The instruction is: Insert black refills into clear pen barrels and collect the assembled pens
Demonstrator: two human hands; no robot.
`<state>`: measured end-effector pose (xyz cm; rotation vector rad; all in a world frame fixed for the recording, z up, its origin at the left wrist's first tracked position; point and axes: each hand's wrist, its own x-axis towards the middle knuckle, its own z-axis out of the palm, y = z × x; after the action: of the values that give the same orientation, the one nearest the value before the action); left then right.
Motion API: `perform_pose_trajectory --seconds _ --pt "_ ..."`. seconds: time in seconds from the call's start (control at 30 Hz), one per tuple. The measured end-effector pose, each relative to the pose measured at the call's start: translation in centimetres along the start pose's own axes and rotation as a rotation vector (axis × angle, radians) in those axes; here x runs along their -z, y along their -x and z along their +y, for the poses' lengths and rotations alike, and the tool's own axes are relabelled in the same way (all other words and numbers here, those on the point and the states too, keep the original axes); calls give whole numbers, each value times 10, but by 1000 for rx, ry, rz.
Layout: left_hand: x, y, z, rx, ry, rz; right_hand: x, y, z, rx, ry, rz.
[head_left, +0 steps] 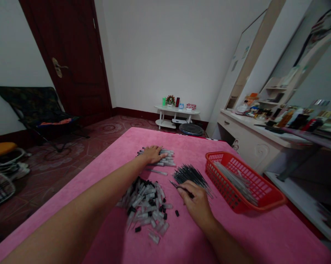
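While the left hand (153, 154) lies palm-down, fingers spread, over a row of pale grey, slender plastic tubes (169, 161), the right hand (197, 202) pinches one thin, dark, pen-like rod (174, 184) beside a fanned heap of slim black rods (189, 173). Both groups on pink plush cloth (113, 161). Nearer the body: loose pile of short translucent plastic pieces with black ends (147, 205). Far right: red lattice-sided plastic basket (223, 186) holding long clear pieces. Step in hand, as I judge it: singling out one rod. Next move probably calls for a light fingertip pinch, tubes kept steady, heap undisturbed.
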<state>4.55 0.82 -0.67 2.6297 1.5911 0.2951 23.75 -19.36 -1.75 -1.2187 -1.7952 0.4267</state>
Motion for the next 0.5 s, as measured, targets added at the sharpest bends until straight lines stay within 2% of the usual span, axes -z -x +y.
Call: perform_pose_trajectory --seconds 0.1,0.23,0.4,0.5 --pt "8 1 1 -32 35 0 2 0 0 -3 6 1" --pt "27 13 7 -109 76 84 2 0 1 -3 15 11" --pt "46 52 13 -227 83 142 0 0 2 12 10 19" --pt "43 76 13 -327 -7 86 -2 -1 2 15 0 13"
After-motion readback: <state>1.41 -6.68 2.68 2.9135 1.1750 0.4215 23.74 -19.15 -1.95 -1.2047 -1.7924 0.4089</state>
